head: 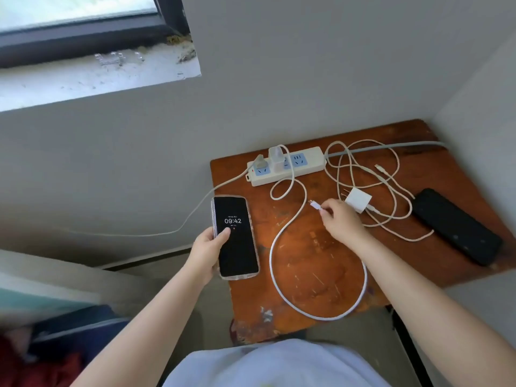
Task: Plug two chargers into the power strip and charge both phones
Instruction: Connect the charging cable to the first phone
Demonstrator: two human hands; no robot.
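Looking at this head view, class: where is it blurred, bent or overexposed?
Head view: the wide lens bends the wall edges and table; the window is washed out; the bottom-left corner is blurred; the lit phone in the left hand reads sharply, without glare.

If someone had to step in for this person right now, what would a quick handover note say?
Left hand: holds the lit phone at the table's left edge.
Right hand: pinches the free connector of the white cable.
Done: first charger sits in the power strip; that cable runs from it.
Left: plug the connector into the held phone; plug the second charger, lying loose among its tangled cable, into the strip and connect the dark phone at the right.
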